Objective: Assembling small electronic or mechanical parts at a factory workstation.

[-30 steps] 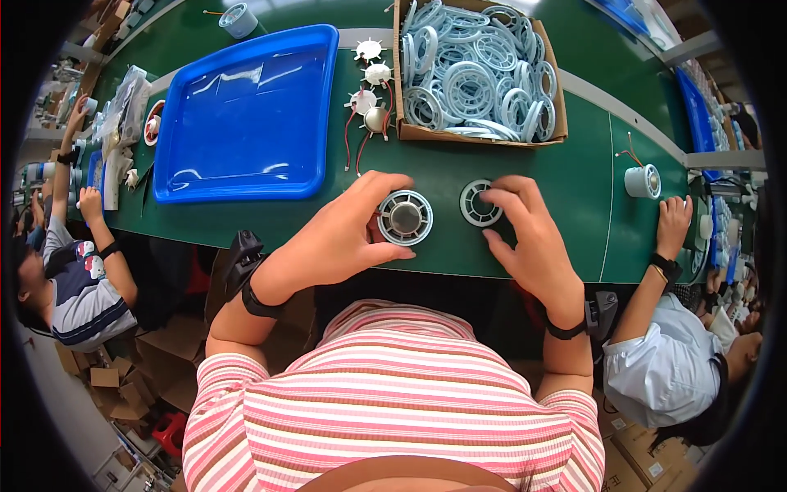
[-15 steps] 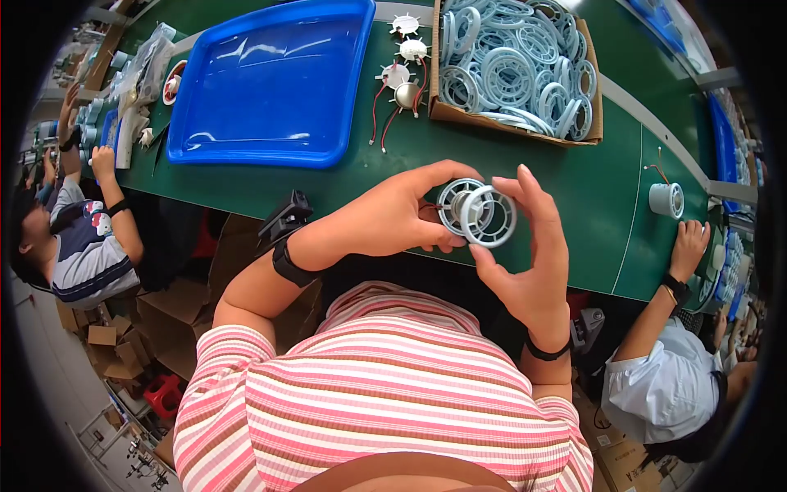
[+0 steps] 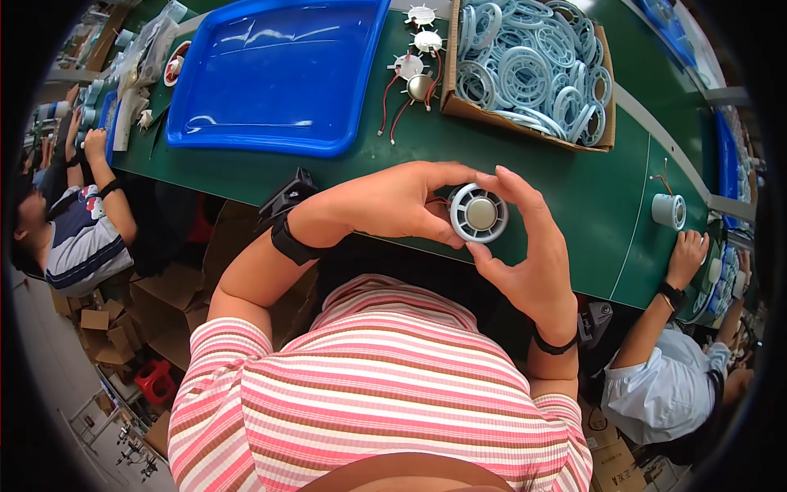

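Note:
Above the table's near edge, my left hand (image 3: 402, 197) grips the left side of a round light-blue spoked housing, a silver metal disc (image 3: 480, 215) showing at its centre. Red wire shows between its fingers. My right hand (image 3: 537, 262) is curved around the right side, with thumb and fingertips on a light-blue plastic ring (image 3: 503, 216). The ring lies around the housing's face; I cannot tell whether it is fully seated. Left fingers partly hide the housing's side.
A blue tray (image 3: 262, 141) lies at back left. White spoked parts (image 3: 427, 41) with red wires and a silver disc lie beside a cardboard box (image 3: 525, 127) of light-blue rings. At right, a wired cylinder (image 3: 668, 211) stands near a co-worker's hand (image 3: 687, 256). Another co-worker sits at left.
The ring in my right hand has moved left onto the housing and now lines up with it. The housing's face has turned towards me, bringing the silver disc into view.

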Tool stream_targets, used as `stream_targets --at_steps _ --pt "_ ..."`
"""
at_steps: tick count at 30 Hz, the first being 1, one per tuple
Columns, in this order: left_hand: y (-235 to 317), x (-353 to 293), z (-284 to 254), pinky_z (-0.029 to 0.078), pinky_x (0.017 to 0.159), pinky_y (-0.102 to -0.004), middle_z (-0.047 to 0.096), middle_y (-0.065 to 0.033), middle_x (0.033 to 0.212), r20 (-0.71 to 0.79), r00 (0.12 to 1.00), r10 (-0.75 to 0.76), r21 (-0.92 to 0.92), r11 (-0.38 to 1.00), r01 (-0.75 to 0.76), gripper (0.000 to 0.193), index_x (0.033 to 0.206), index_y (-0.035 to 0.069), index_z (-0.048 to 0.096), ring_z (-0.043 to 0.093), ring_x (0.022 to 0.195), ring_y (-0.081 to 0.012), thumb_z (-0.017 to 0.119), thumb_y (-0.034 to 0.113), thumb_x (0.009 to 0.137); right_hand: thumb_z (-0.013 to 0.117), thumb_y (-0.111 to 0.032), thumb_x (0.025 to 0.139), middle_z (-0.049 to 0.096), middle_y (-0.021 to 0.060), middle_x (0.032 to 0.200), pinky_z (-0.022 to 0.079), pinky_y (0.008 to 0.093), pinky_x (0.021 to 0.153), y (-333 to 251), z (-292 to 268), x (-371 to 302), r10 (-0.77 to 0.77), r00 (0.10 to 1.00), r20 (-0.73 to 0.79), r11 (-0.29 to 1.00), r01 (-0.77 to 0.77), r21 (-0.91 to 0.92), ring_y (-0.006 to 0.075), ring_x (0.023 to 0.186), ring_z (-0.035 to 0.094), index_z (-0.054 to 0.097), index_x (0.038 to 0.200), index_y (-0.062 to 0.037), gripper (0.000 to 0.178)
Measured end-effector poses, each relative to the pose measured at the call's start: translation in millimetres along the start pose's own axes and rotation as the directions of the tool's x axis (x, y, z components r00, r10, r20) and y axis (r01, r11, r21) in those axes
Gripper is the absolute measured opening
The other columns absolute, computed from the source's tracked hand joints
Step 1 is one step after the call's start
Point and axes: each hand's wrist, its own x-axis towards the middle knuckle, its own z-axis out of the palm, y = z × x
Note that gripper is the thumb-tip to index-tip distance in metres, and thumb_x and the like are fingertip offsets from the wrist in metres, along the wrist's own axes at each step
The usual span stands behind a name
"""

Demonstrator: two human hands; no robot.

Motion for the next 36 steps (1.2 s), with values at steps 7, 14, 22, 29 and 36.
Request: stream_targets --at_steps 7,14,22,29,36 --pt "8 8 -1 0.059 0.095 -0.0343 0.061 -0.0122 0.131 0.05 0.968 -0.246 -0.384 0.89 0.246 0.061 0.148 0.002 0.047 0.066 0.115 -0.0222 0.074 0.011 0.093 0.081 0.002 0.07 0.065 0.0121 0.132 0.049 0.0379 0.103 13 -9 0 -0.008 1.0 0.019 0.999 0.008 0.033 0.0277 0.121 0.064 0.048 0.142 -0.0047 0.079" --pt "11 30 -10 0.062 0.09 -0.0352 0.058 -0.0132 0.136 -0.007 0.972 -0.233 -0.283 0.933 0.222 0.056 0.146 0.001 0.048 0.066 0.113 -0.0234 0.07 0.009 0.095 0.082 -0.008 0.073 0.062 0.0105 0.131 0.041 0.047 0.109 31 -17 5 -0.087 0.993 -0.079 0.994 0.081 -0.071 0.0314 0.125 0.056 0.052 0.141 -0.0081 0.074" --pt "2 -10 23 0.058 0.082 -0.0328 0.055 -0.0161 0.14 -0.499 0.804 0.323 0.563 0.826 0.018 0.05 0.139 -0.003 0.053 0.066 0.11 -0.0225 0.069 0.006 0.092 0.081 -0.016 0.075 0.06 0.0086 0.132 0.031 0.054 0.115 41 -37 -6 -0.063 0.957 -0.283 0.932 -0.045 -0.36 0.0305 0.13 0.051 0.057 0.137 -0.0121 0.067" --pt "-5 -24 3 0.045 0.106 -0.0461 0.057 -0.0158 0.142 0.09 0.833 0.546 0.962 0.169 -0.215 0.059 0.136 0.004 0.058 0.059 0.125 -0.037 0.079 0.014 0.081 0.079 -0.015 0.078 0.058 0.0065 0.139 0.025 0.0553 0.118 117 -121 -27 -0.119 0.766 -0.632 0.692 -0.393 -0.606 0.0328 0.134 0.047 0.062 0.13 -0.0106 0.055" --pt "-11 -22 8 0.027 0.118 -0.0555 0.054 -0.0078 0.148 0.176 0.939 0.297 0.901 -0.432 -0.033 0.056 0.138 0.012 0.06 0.046 0.141 -0.031 0.071 0.023 0.084 0.077 -0.018 0.082 0.054 0.009 0.144 0.025 0.058 0.116 145 -169 -34 -0.085 0.732 -0.676 0.429 -0.586 -0.687 0.035 0.136 0.043 0.057 0.137 -0.0117 0.059"
